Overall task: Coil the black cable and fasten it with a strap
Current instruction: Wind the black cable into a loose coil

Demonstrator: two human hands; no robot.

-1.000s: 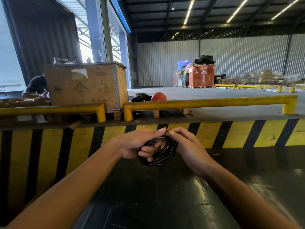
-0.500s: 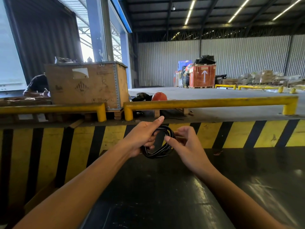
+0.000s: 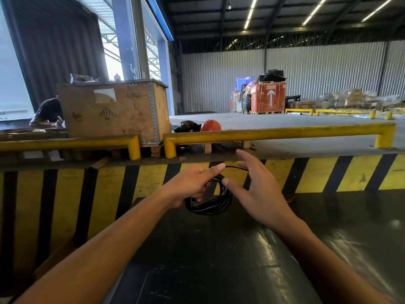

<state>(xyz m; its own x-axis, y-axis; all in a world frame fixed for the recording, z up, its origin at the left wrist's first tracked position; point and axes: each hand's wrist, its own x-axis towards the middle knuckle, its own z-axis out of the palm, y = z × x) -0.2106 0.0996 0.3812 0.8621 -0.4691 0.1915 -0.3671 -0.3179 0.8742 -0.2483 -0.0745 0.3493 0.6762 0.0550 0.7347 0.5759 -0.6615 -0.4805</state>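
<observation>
black cable (image 3: 209, 202) coiled into a small loop, held over the dark table (image 3: 219, 260) | left hand (image 3: 192, 185) clenched round the coil's left side, fingers through it | thin strand (image 3: 235, 167) runs from left fingertip to the right hand (image 3: 260, 189), which is spread, gripping nothing | yellow rail (image 3: 274, 133) behind

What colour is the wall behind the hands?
Yellow and black slanted stripes on the wall, seen in the head view.
</observation>
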